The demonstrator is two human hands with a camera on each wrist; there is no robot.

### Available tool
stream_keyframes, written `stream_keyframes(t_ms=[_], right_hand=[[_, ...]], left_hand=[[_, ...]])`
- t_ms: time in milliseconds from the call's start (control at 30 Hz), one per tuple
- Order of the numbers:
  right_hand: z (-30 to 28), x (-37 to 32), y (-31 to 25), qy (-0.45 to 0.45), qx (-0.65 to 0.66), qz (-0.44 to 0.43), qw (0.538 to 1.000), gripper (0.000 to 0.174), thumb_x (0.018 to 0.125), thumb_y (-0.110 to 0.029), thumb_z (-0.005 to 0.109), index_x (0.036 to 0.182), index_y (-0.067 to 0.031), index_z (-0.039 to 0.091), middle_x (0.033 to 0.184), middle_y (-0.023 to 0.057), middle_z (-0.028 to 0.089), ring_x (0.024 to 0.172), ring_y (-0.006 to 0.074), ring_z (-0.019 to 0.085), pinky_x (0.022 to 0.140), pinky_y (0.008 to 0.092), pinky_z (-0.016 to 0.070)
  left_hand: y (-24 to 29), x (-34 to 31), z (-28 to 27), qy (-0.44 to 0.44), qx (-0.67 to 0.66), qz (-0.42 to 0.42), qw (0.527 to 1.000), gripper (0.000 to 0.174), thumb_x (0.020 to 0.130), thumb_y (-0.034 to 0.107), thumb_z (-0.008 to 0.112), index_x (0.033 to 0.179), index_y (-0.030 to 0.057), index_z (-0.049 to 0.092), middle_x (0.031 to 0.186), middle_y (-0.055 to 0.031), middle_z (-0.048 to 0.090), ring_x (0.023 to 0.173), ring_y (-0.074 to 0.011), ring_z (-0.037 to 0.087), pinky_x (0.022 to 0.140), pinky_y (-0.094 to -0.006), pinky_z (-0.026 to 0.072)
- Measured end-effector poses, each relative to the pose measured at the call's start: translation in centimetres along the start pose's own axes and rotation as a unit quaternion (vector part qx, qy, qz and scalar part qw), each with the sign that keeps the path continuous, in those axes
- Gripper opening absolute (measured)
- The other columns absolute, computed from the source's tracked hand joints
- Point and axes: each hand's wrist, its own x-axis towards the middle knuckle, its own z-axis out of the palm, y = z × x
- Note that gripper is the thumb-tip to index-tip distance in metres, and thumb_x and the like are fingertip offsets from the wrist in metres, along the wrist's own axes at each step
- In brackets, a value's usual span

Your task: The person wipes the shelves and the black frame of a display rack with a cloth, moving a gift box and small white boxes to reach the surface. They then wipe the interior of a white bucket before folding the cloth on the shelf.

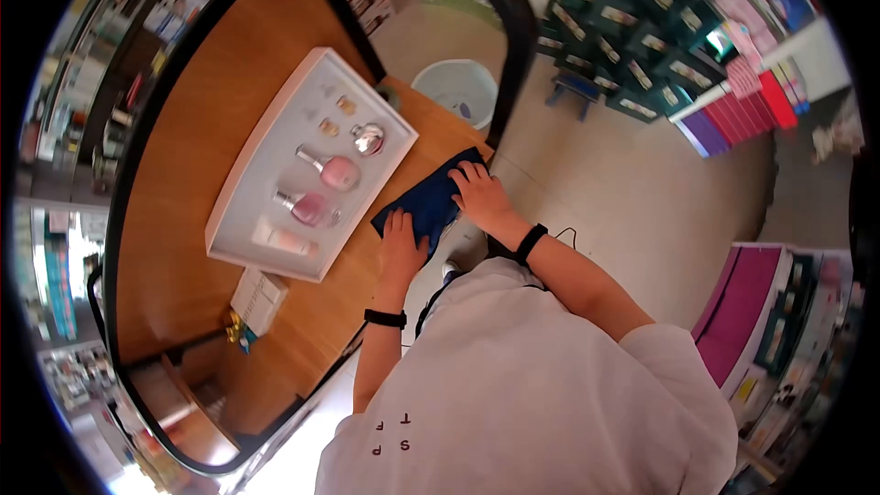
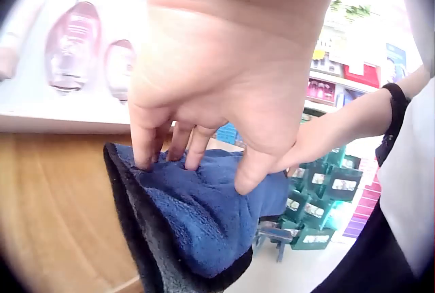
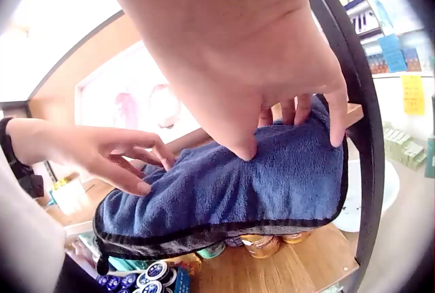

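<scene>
Here, desk (image 1: 321,335): wood-topped, with the tray, cloth and carton borne on it.
Tray (image 1: 266,165): pale, laid on the desk; bottles and a tube (image 1: 284,238) are held in it.
Cloth (image 1: 417,209): blue, black-edged — spread beside the tray at the desk's edge, partly hung over it.
Left hand (image 1: 399,258): rested on the cloth, fingers parted and bent down, thumb set apart.
Right hand (image 1: 486,203): set apart from the left, its fingertips and thumb pressed to the cloth — nothing seen clamped.
Carton (image 1: 259,301): white, placed by the tray's corner.
Bottles (image 1: 341,172): two pink, one silvery.
</scene>
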Motion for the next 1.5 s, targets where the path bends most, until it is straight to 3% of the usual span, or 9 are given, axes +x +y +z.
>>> stream_keyframes(t_ms=[233, 467, 533, 767, 900, 1067, 1167, 1233, 1500], right_hand=[[1.3, -0.3, 3.1, 0.03, 0.018, 0.066, 0.997, 0.038, 0.087, -0.011, 0.073, 0.123, -0.0151, 0.061, 0.122, 0.0085, 0.052, 0.119, 0.0289, 0.053, 0.084, 0.0427, 0.0536], [3.4, -1.8, 13.5, 0.044, 0.245, 0.175, 0.952, 0.029, 0.088, -0.006, 0.07, 0.114, -0.0077, 0.06, 0.103, 0.0176, 0.067, 0.099, 0.0405, 0.065, 0.082, 0.0468, 0.0531], [-0.3, -0.6, 14.0, 0.081, 0.293, 0.135, 0.943, 0.027, 0.088, -0.006, 0.071, 0.112, -0.0065, 0.059, 0.099, 0.0186, 0.069, 0.096, 0.0414, 0.066, 0.082, 0.0471, 0.0531], [-24.9, 5.7, 4.8, 0.297, 0.396, -0.039, 0.868, 0.03, 0.095, -0.008, 0.071, 0.122, -0.0049, 0.059, 0.112, 0.0073, 0.064, 0.104, 0.0191, 0.064, 0.086, 0.0309, 0.0509], [-32.6, 8.7, -0.2, 0.414, 0.374, -0.12, 0.821, 0.035, 0.096, -0.015, 0.071, 0.127, -0.0038, 0.057, 0.118, 0.01, 0.064, 0.109, 0.0215, 0.063, 0.09, 0.033, 0.0506], [-29.3, 11.6, -1.2, 0.207, 0.473, -0.042, 0.855, 0.049, 0.099, -0.031, 0.07, 0.134, -0.0031, 0.052, 0.117, 0.0177, 0.066, 0.108, 0.0281, 0.066, 0.093, 0.0373, 0.0503], [-26.9, 11.1, 0.4, 0.228, 0.458, -0.078, 0.856, 0.053, 0.098, -0.035, 0.073, 0.134, -0.0033, 0.051, 0.112, 0.0172, 0.067, 0.103, 0.0266, 0.067, 0.09, 0.0368, 0.0514], [-25.4, 10.9, 1.0, 0.231, 0.47, -0.091, 0.847, 0.055, 0.096, -0.035, 0.076, 0.132, -0.0028, 0.049, 0.111, 0.0159, 0.066, 0.1, 0.0261, 0.067, 0.089, 0.036, 0.0517], [-22.3, 10.5, 2.7, 0.22, 0.485, -0.078, 0.843, 0.059, 0.091, -0.025, 0.08, 0.134, -0.002, 0.046, 0.116, 0.0161, 0.064, 0.107, 0.0256, 0.064, 0.094, 0.037, 0.0494]], left_hand=[[5.0, 6.8, 1.2, -0.046, 0.083, 0.088, 0.992, 0.05, 0.076, 0.015, 0.083, 0.118, 0.0048, 0.058, 0.129, -0.0155, 0.056, 0.122, -0.0378, 0.056, 0.09, -0.0468, 0.0579], [7.7, 9.1, 3.7, -0.028, 0.032, 0.077, 0.996, 0.04, 0.084, 0.015, 0.078, 0.119, 0.0107, 0.059, 0.128, -0.0147, 0.057, 0.118, -0.0394, 0.058, 0.086, -0.0501, 0.0559], [10.9, 10.6, 1.2, -0.047, -0.069, -0.052, 0.995, 0.035, 0.088, 0.011, 0.073, 0.119, 0.0068, 0.057, 0.127, -0.016, 0.056, 0.117, -0.0416, 0.058, 0.086, -0.0527, 0.0545], [19.7, 17.6, -14.8, 0.397, -0.162, 0.201, 0.881, 0.039, 0.088, -0.009, 0.063, 0.123, 0.0011, 0.05, 0.131, -0.022, 0.05, 0.124, -0.0415, 0.054, 0.103, -0.0455, 0.0464], [22.9, 21.6, -20.7, 0.525, -0.198, 0.227, 0.796, 0.043, 0.088, -0.006, 0.068, 0.127, -0.0009, 0.05, 0.135, -0.0232, 0.046, 0.126, -0.042, 0.046, 0.108, -0.0485, 0.039], [24.1, 23.9, -18.5, 0.465, -0.221, 0.164, 0.842, 0.058, 0.089, 0.002, 0.075, 0.136, -0.0034, 0.042, 0.136, -0.0251, 0.039, 0.125, -0.0418, 0.044, 0.106, -0.0485, 0.0394], [21.6, 24.3, -14.9, 0.461, -0.206, 0.162, 0.848, 0.053, 0.091, 0.001, 0.072, 0.134, -0.0035, 0.042, 0.133, -0.0238, 0.041, 0.12, -0.0384, 0.047, 0.105, -0.0448, 0.0403], [21.3, 23.5, -13.3, 0.343, -0.376, 0.127, 0.851, 0.046, 0.092, -0.002, 0.069, 0.13, -0.0033, 0.043, 0.125, -0.0208, 0.046, 0.114, -0.0346, 0.05, 0.103, -0.0417, 0.041], [19.9, 22.9, -12.5, 0.322, -0.316, 0.189, 0.872, 0.029, 0.089, -0.01, 0.061, 0.111, -0.001, 0.046, 0.119, -0.017, 0.049, 0.111, -0.0301, 0.051, 0.103, -0.0383, 0.0398]])
